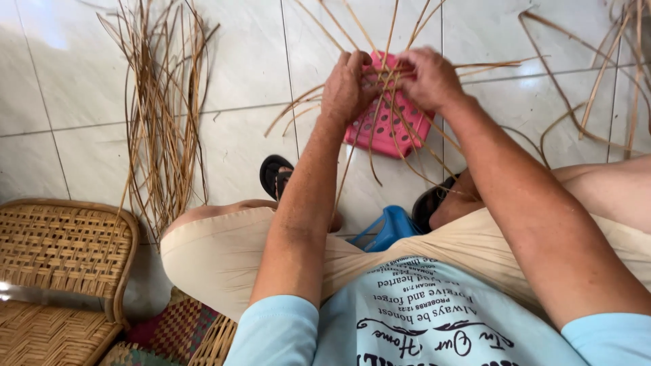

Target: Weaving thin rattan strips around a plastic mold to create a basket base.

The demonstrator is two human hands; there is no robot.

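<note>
Two hands weave thin straw strips over a pink holey board, top middle of the frame.

The strips [400, 118] look light, bendy and easy to snap. Left hand [347, 88] and right hand [427, 78] pinch them closed, best held near the crossing, over the pink board [380, 129].

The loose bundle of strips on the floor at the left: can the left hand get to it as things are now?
Probably not at once. The left hand is closed on the woven strips over the pink perforated piece. The bundle lies apart, with bare tile floor between them.

free: tile floor [244, 61] between | blocked: reed bundle [163, 115], pink stool [386, 122]
</note>
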